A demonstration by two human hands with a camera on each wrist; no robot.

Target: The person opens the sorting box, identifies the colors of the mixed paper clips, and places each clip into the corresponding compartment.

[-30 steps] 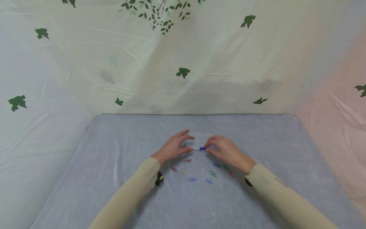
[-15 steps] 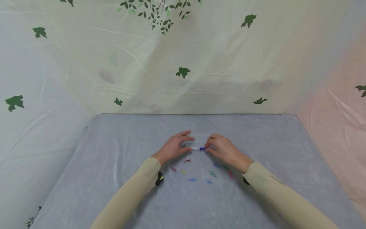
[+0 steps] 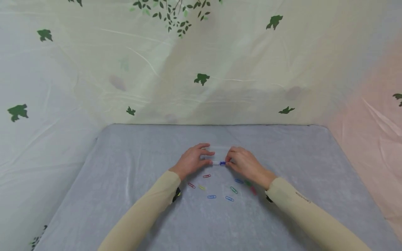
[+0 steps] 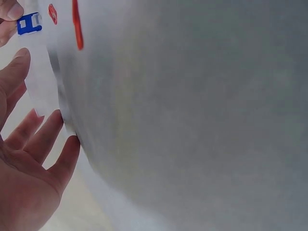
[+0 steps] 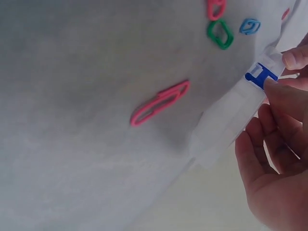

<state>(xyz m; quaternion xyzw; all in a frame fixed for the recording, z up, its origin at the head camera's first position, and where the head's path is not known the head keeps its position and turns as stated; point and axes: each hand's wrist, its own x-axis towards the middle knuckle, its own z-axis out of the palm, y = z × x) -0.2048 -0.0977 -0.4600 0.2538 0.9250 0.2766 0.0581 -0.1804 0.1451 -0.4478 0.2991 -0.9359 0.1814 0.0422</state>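
Observation:
Between the hands, a clear plastic case [image 3: 216, 163] lies on the grey cloth; its outline is faint in the head view. A blue clasp [image 5: 260, 76] is on its near edge. My right hand [image 3: 248, 165] pinches this clasp between thumb and curled fingers. To the left of the case, my left hand [image 3: 191, 159] has its fingers spread, with the thumb touching the near edge by the clasp. In the left wrist view the other fingers of the left hand [image 4: 29, 163] stretch out beside the case. What the case holds cannot be made out.
Several coloured paper clips lie scattered nearer the body: a red clip [image 3: 206, 176], a yellow clip [image 3: 201, 187], a blue clip [image 3: 211, 197] and a green clip [image 3: 233, 190] among them. A pink clip [image 5: 161, 102] lies beneath the right wrist. A patterned curtain [image 3: 238, 69] hangs behind.
The left hand has edged slightly right along the case. The right forearm has shifted a little to the left, while its fingers stay at the blue clasp. The paper clips have not moved.

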